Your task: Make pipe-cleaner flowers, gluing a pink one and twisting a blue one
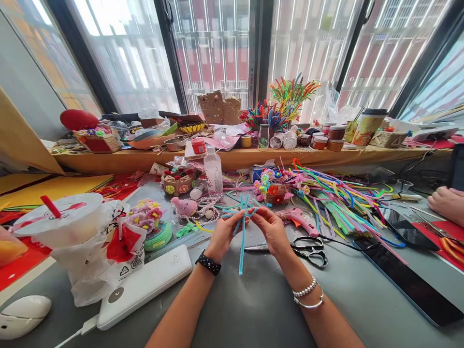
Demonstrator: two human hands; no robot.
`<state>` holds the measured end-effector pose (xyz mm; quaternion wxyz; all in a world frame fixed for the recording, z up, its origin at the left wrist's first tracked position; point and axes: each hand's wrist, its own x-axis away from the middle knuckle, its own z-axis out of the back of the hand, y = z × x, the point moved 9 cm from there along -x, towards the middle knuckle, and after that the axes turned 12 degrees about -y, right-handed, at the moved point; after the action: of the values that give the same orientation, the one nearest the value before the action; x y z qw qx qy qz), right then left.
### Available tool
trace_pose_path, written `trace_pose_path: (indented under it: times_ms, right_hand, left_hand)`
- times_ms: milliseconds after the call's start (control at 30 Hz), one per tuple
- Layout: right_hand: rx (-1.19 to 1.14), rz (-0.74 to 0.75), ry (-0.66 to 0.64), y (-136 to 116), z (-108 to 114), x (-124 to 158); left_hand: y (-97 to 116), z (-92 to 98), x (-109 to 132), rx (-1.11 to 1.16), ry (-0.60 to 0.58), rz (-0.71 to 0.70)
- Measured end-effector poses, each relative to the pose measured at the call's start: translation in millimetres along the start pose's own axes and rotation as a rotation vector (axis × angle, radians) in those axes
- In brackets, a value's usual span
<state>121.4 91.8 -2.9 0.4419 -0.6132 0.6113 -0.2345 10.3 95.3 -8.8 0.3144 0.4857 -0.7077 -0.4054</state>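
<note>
Several light blue pipe cleaners (241,249) cross at one middle point, their ends fanning out like a star, held above the grey table. My left hand (227,231) pinches them on the left side of the crossing. On the right, my right hand (271,229) has thumb and forefinger closed on one of the blue ends, which looks bent. One stem hangs straight down between the hands. Black-handled scissors (311,252) lie beside and partly behind my right wrist. A pink glue gun (297,220) rests just beyond them.
A heap of coloured pipe cleaners (339,208) spreads to the right, near a dark tablet (409,280). Left are a white power bank (147,287), a bagged drink cup (67,241) and a mouse (23,316). A bottle (213,171) stands behind. Another person's hand (447,205) is far right.
</note>
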Motion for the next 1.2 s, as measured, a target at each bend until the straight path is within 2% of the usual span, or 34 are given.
trace_pose_path:
  times_ms: [200, 367, 567, 833, 1200]
  right_hand:
    - [0.135, 0.045, 0.023, -5, 3, -1]
    - [0.197, 0.093, 0.088, -11, 12, -1]
    - [0.307, 0.138, 0.102, -17, 15, 1]
    - [0.653, 0.249, 0.121, -35, 7, 8]
    - [0.965, 0.325, 0.019, -42, -11, 12]
  left_hand:
    - [-4, -4.1, -2, -0.081, -0.059, -0.002]
    - [-8, -10.5, -5, -0.062, -0.150, 0.026]
    - [-9, -4.4, -5, -0.027, -0.102, 0.031]
    - [-11, 0.0, -6, -0.019, -0.080, 0.030]
    - [-6, 5.8, -5, -0.049, -0.045, 0.022]
